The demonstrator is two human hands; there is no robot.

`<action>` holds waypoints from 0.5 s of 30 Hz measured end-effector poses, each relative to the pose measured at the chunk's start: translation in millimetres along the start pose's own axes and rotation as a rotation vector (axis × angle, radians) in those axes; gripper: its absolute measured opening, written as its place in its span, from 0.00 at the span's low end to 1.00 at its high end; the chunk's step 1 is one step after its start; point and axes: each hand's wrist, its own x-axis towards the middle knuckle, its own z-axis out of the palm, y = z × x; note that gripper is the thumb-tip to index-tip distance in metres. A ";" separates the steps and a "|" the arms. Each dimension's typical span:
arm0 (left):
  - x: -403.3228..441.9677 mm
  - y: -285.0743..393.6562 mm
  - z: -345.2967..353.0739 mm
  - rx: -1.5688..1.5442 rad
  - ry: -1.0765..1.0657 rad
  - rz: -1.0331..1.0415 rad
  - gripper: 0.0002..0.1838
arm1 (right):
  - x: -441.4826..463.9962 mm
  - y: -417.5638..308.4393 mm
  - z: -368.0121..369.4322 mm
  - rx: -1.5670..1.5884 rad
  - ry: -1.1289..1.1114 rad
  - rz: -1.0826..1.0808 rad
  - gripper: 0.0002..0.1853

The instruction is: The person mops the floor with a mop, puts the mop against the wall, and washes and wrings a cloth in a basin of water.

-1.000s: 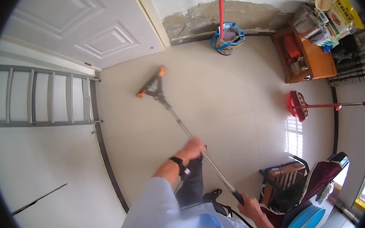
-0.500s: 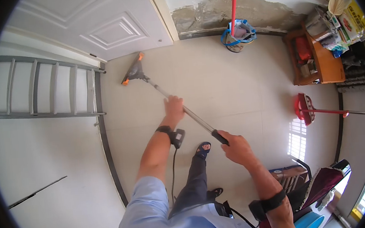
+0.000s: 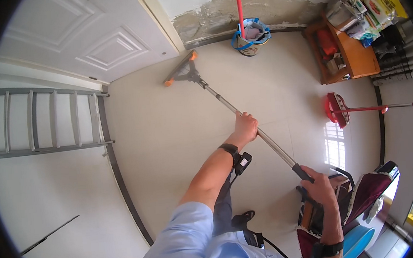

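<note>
A long-handled mop (image 3: 278,148) reaches across the tiled floor, its flat grey head with orange ends (image 3: 184,72) near the white door. My left hand (image 3: 246,127) is wrapped round the middle of the metal pole. Closer to me, my right hand (image 3: 318,186) grips the black handle end. Both wrists wear black straps, the left one carrying a small black device (image 3: 242,162). The underside of the mop head is hidden.
A bucket (image 3: 251,46) with a red pole stands by the back wall. Left are a door (image 3: 105,39) and a metal ladder (image 3: 31,122). To the right are a wooden cabinet (image 3: 362,61), a red broom with dustpan (image 3: 337,110) and a maroon-covered chair (image 3: 362,194).
The mop head has moved right along the door side, and both hands have shifted right with the pole. My head view has also shifted. Both hands keep their hold.
</note>
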 end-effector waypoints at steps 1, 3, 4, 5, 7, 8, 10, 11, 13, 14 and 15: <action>0.1 6.5 0.3 0.009 -0.001 0.025 0.09 | -6.2 8.0 3.5 0.018 0.032 -0.019 0.25; 0.9 16.9 2.8 0.025 -0.003 0.076 0.08 | -16.5 13.5 8.9 0.064 0.034 0.048 0.27; 3.0 21.0 6.1 0.015 0.018 0.091 0.08 | -21.8 16.3 11.1 0.086 0.035 0.083 0.28; 5.4 25.3 9.1 0.002 0.039 0.106 0.09 | -25.2 23.0 13.9 0.136 0.031 0.116 0.28; 9.4 33.5 14.2 -0.014 0.066 0.137 0.10 | -27.1 39.2 21.3 0.235 0.027 0.177 0.28; 10.0 36.0 16.4 -0.015 0.071 0.153 0.11 | -30.7 42.9 25.6 0.234 0.049 0.156 0.27; 9.9 38.7 21.2 -0.004 0.058 0.195 0.11 | -38.3 44.4 37.7 0.235 0.091 0.110 0.26; 7.3 39.6 24.0 0.006 0.039 0.219 0.11 | -43.0 46.3 43.1 0.216 0.078 0.118 0.27; -3.2 37.9 32.0 0.044 0.014 0.291 0.10 | -53.1 59.0 65.1 0.190 0.075 0.116 0.27; -12.5 36.1 36.1 0.072 0.010 0.339 0.10 | -59.3 69.0 79.8 0.177 0.074 0.113 0.28; -21.4 35.1 39.4 0.101 0.007 0.386 0.09 | -67.0 84.6 98.8 0.135 0.098 0.030 0.29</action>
